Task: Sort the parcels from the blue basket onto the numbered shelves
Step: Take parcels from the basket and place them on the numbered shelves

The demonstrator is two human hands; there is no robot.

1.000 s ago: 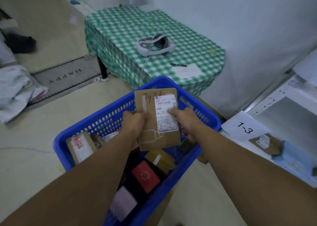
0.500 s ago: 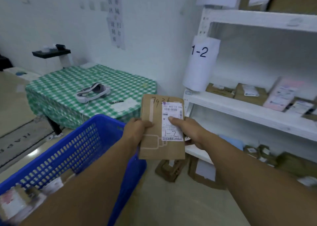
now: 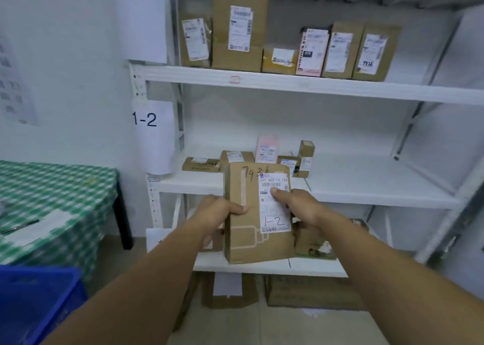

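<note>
The white shelving (image 3: 288, 85) now fills the view, where 1 second ago the person was looking down into the blue basket (image 3: 34, 300). That basket has slid to the lower left corner, cut off by the frame with its contents out of sight, and the green checked table (image 3: 52, 187) sits at the left edge. The "1-2" sign (image 3: 146, 121) hangs on the left post beside the middle shelf (image 3: 366, 187), which carries a small cluster of parcels (image 3: 235, 157) toward its left and bare board to the right. The brown parcel (image 3: 251, 240) is held upright in the air in front of that shelf's edge, not yet on it. The left hand (image 3: 217, 211) grips its left edge, thumb on the front; the right hand (image 3: 301, 208) grips the right edge, thumb pressed on the white label (image 3: 275, 203). The handwritten "1-2" on the label matches the sign, so the turn likely means the destination is found and placing comes next. The fingers behind the parcel are hidden, the printed label text is too blurred to read, and the topmost sign is cut off.
</note>
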